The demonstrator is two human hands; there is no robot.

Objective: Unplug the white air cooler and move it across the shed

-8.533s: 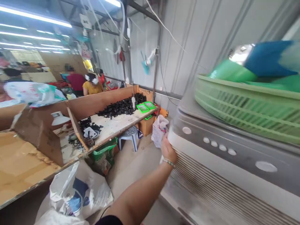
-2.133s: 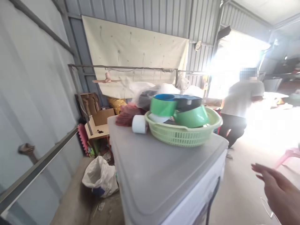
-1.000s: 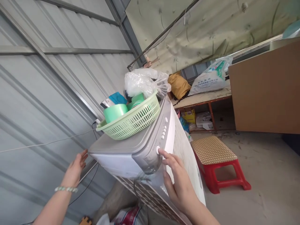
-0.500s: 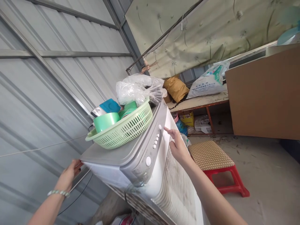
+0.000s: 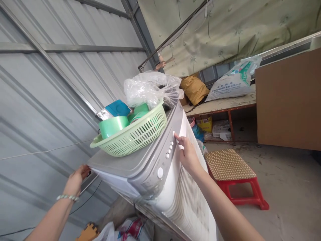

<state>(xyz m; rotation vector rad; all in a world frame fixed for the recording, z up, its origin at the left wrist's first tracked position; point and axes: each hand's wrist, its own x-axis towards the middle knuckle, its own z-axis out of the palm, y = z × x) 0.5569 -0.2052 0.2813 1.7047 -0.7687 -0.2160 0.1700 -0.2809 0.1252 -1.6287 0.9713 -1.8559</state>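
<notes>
The air cooler (image 5: 160, 180), a tall white and grey box with a slatted front, stands against the corrugated metal wall (image 5: 50, 87) and fills the middle of the view. The right hand (image 5: 187, 154) lies against its front just below the control panel, the forefinger stretched out with its tip on the top button (image 5: 174, 134) of the row, the other fingers loosely curled and holding nothing. The left hand (image 5: 76, 177) grips the cooler's back corner, fingers curled around the edge; a bead bracelet (image 5: 67, 197) sits on that wrist. On the cooler's flat top rests a green basket (image 5: 135, 137) with rolls of green tape (image 5: 113, 125) and a crumpled plastic bag (image 5: 150, 88). A red stool (image 5: 233, 177) stands on the floor just to the right, and behind it a workbench (image 5: 220, 105) carries a white sack (image 5: 232, 83).
</notes>
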